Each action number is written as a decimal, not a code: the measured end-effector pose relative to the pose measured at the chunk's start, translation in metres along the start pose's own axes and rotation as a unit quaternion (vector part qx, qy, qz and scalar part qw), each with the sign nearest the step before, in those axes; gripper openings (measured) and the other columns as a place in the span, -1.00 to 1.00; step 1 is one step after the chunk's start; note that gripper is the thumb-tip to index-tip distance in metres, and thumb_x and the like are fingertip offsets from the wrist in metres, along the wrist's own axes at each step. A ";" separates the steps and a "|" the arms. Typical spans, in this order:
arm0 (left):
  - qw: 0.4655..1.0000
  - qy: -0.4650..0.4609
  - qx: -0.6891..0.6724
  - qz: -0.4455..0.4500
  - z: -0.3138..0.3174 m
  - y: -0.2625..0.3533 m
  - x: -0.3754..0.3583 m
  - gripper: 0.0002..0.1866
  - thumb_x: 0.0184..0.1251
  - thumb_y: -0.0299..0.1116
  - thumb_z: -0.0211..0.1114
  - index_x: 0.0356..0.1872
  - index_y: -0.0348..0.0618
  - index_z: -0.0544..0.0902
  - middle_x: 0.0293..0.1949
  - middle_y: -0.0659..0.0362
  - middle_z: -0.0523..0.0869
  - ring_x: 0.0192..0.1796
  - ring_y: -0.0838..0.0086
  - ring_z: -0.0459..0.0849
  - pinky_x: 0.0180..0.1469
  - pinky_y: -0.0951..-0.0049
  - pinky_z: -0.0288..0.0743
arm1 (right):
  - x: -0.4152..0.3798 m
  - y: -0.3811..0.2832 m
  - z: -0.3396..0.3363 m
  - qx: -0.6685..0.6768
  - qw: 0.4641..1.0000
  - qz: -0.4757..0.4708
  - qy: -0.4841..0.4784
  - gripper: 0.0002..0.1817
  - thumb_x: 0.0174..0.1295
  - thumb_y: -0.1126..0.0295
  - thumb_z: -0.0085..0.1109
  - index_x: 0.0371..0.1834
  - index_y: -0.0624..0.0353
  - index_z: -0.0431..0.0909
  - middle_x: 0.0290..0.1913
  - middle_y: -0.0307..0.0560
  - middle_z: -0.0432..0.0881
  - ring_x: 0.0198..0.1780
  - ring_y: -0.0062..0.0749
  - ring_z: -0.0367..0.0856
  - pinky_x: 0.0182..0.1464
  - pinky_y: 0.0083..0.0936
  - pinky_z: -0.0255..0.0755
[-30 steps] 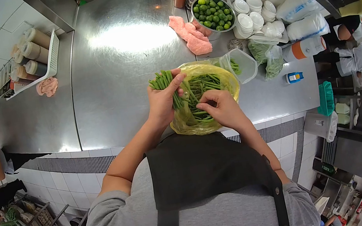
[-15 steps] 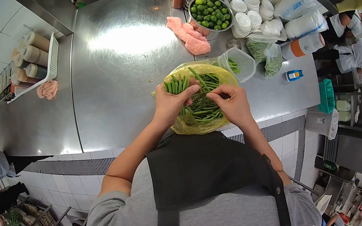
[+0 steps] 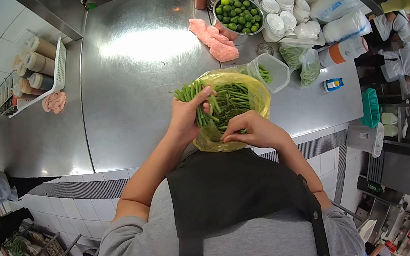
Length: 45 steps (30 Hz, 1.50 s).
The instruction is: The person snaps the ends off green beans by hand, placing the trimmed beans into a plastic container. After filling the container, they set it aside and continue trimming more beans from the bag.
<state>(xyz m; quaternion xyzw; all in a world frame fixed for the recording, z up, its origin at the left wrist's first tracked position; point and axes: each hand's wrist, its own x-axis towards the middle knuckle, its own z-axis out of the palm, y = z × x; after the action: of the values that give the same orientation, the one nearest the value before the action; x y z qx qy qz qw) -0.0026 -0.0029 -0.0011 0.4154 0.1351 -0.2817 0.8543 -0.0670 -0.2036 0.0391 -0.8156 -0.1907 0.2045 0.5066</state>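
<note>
My left hand (image 3: 186,115) is closed around a bunch of cut green beans (image 3: 189,92), held over the left rim of a yellow plastic bag (image 3: 262,111). More green beans (image 3: 232,99) lie in the bag, some of them thin and dark. Low over the bag's near side, my right hand (image 3: 252,130) has thumb and forefinger pinched together. What sits between those fingertips is too small to make out. A clear plastic tub (image 3: 277,75) with green pieces inside lies tipped beside the bag's far right rim.
Beyond the bag are a pink cloth (image 3: 213,40) and a metal bowl of green limes (image 3: 238,14). Stacked white cups (image 3: 274,26), bagged greens (image 3: 308,66) and a blue-and-white object (image 3: 333,85) stand right. A white basket of bottles (image 3: 57,71) is left. Other people work at both sides.
My right hand has moved down towards the bag's near edge, away from the upright bean it pinched. My left hand, with its bunch, has shifted slightly left and turned.
</note>
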 end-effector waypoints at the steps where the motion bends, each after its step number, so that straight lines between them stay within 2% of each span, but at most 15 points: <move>1: 1.000 -0.003 0.000 -0.001 0.001 0.004 -0.001 -0.83 0.39 -0.42 0.42 -0.10 -0.24 0.66 -0.29 0.18 0.76 -0.45 0.71 0.56 -0.43 0.66 0.47 | 0.000 0.004 0.001 -0.031 0.997 0.058 -0.049 -0.82 0.33 0.38 0.28 -0.21 0.30 0.72 -0.26 0.08 0.71 -0.21 -0.05 0.69 -0.10 -0.24 0.51; 5: 0.997 -0.012 -0.074 -0.025 -0.007 0.007 -0.002 -0.80 0.41 -0.40 0.38 -0.05 -0.25 0.64 -0.42 0.28 0.64 -0.46 0.63 0.56 -0.41 0.61 0.48 | 0.008 0.029 0.012 -0.094 0.988 0.082 0.091 -0.78 0.37 0.35 0.23 -0.14 0.31 0.71 -0.18 0.14 0.71 -0.13 0.03 0.68 -0.02 -0.20 0.51; 7: 0.995 -0.028 -0.089 -0.025 -0.012 0.003 0.000 -0.79 0.41 -0.39 0.37 -0.04 -0.25 0.64 -0.46 0.31 0.59 -0.46 0.61 0.56 -0.41 0.59 0.48 | 0.018 0.038 0.012 -0.048 0.958 0.113 0.258 -0.77 0.35 0.36 0.25 -0.11 0.32 0.71 -0.12 0.18 0.71 -0.07 0.04 0.68 0.01 -0.19 0.51; 8: 0.995 -0.026 -0.088 -0.035 -0.012 0.002 0.000 -0.79 0.40 -0.38 0.39 -0.06 -0.25 0.64 -0.47 0.31 0.57 -0.46 0.59 0.56 -0.40 0.57 0.48 | 0.023 0.051 0.010 -0.131 0.945 0.090 0.285 -0.72 0.36 0.40 0.26 -0.01 0.42 0.66 -0.32 0.03 0.71 -0.38 -0.36 0.67 -0.29 -0.44 0.52; 11: 0.998 -0.030 -0.055 -0.031 -0.011 -0.009 -0.002 -0.78 0.36 -0.37 0.45 -0.09 -0.25 0.66 -0.48 0.31 0.56 -0.47 0.57 0.55 -0.41 0.54 0.48 | 0.041 0.072 0.011 -0.136 0.932 0.117 0.314 -0.71 0.33 0.39 0.30 -0.08 0.47 0.66 -0.35 0.02 0.73 -0.43 -0.43 0.67 -0.34 -0.48 0.51; 15: 0.999 -0.022 0.038 0.004 -0.006 -0.010 -0.006 -0.77 0.29 -0.38 0.52 -0.15 -0.24 0.68 -0.45 0.27 0.64 -0.46 0.58 0.58 -0.42 0.55 0.48 | 0.060 0.080 0.012 -0.076 0.927 0.193 0.311 -0.74 0.30 0.40 0.33 -0.13 0.45 0.66 -0.39 -0.04 0.74 -0.47 -0.49 0.65 -0.37 -0.52 0.49; 18: 0.996 -0.002 0.074 0.040 -0.004 -0.006 -0.004 -0.83 0.33 -0.43 0.48 -0.16 -0.25 0.70 -0.35 0.21 0.74 -0.46 0.62 0.59 -0.42 0.59 0.47 | 0.064 0.077 0.013 0.043 0.926 0.160 0.339 -0.71 0.25 0.28 0.38 -0.30 0.37 0.67 -0.50 -0.03 0.70 -0.47 -0.30 0.67 -0.33 -0.35 0.49; 20: 0.992 -0.012 0.111 0.063 -0.006 -0.005 -0.002 -0.82 0.31 -0.46 0.48 -0.14 -0.28 0.72 -0.28 0.19 0.77 -0.45 0.64 0.60 -0.41 0.59 0.49 | 0.061 0.081 0.014 0.094 0.926 0.171 0.323 -0.73 0.24 0.30 0.38 -0.41 0.32 0.62 -0.53 -0.18 0.64 -0.46 -0.53 0.59 -0.35 -0.49 0.44; 23: 0.978 -0.021 0.184 0.099 -0.004 -0.009 0.000 -0.80 0.29 -0.52 0.48 -0.09 -0.31 0.75 -0.20 0.18 0.81 -0.43 0.67 0.63 -0.40 0.61 0.52 | 0.050 0.062 0.008 0.048 0.949 0.143 0.277 -0.76 0.24 0.36 0.37 -0.44 0.29 0.57 -0.49 -0.24 0.60 -0.38 -0.63 0.57 -0.30 -0.56 0.41; 32: 0.931 -0.114 0.280 0.204 0.005 -0.012 -0.005 -0.82 0.28 -0.44 0.53 -0.16 -0.24 0.76 -0.36 0.28 0.76 -0.42 0.68 0.63 -0.38 0.59 0.54 | 0.024 -0.012 -0.001 0.210 0.928 -0.045 0.304 -0.95 0.35 0.59 0.26 -0.26 0.29 0.57 -0.29 -0.20 0.64 -0.21 -0.65 0.60 -0.09 -0.63 0.49; 36: 0.939 -0.161 0.246 0.176 0.011 -0.007 -0.010 -0.85 0.31 -0.46 0.51 -0.18 -0.24 0.73 -0.36 0.29 0.73 -0.43 0.68 0.63 -0.39 0.60 0.52 | 0.015 -0.012 -0.010 0.223 0.934 0.017 0.280 -0.94 0.37 0.57 0.27 -0.16 0.32 0.64 -0.23 -0.18 0.67 -0.19 -0.61 0.63 -0.10 -0.60 0.54; 39: 0.952 -0.151 0.244 0.110 0.015 0.000 -0.015 -0.84 0.32 -0.47 0.49 -0.17 -0.28 0.71 -0.34 0.25 0.75 -0.44 0.66 0.64 -0.40 0.60 0.53 | 0.015 -0.003 -0.014 0.176 0.949 0.013 0.261 -0.86 0.27 0.56 0.32 -0.12 0.30 0.68 -0.22 -0.17 0.69 -0.21 -0.56 0.65 -0.09 -0.55 0.50; 41: 0.960 -0.134 0.226 0.093 0.018 0.000 -0.014 -0.83 0.32 -0.47 0.49 -0.17 -0.30 0.69 -0.33 0.22 0.76 -0.45 0.64 0.65 -0.41 0.59 0.54 | 0.019 -0.002 -0.014 -0.071 0.943 -0.065 0.318 -0.82 0.21 0.60 0.34 -0.12 0.29 0.69 -0.23 -0.06 0.68 -0.25 -0.39 0.68 -0.14 -0.48 0.53; 42: 0.968 -0.117 0.207 0.077 0.020 0.000 -0.014 -0.81 0.32 -0.48 0.48 -0.16 -0.32 0.67 -0.32 0.20 0.76 -0.46 0.63 0.65 -0.41 0.59 0.54 | 0.021 -0.001 -0.009 -0.070 0.943 -0.065 0.318 -0.82 0.21 0.60 0.34 -0.12 0.29 0.69 -0.23 -0.06 0.68 -0.25 -0.39 0.68 -0.14 -0.48 0.53; 45: 0.988 -0.103 0.098 0.061 0.023 -0.007 -0.011 -0.80 0.33 -0.48 0.47 -0.14 -0.33 0.64 -0.30 0.16 0.77 -0.44 0.62 0.67 -0.41 0.59 0.55 | 0.028 0.000 0.008 -0.217 0.875 -0.126 0.415 -0.83 0.23 0.63 0.35 -0.13 0.28 0.70 -0.27 -0.02 0.69 -0.28 -0.32 0.69 -0.19 -0.50 0.54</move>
<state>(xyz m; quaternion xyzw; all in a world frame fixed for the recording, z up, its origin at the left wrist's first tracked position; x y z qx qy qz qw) -0.0155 -0.0200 0.0139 0.4736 -0.0075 -0.2823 0.8343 -0.0473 -0.1832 0.0322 -0.8841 -0.1036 -0.2642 0.3713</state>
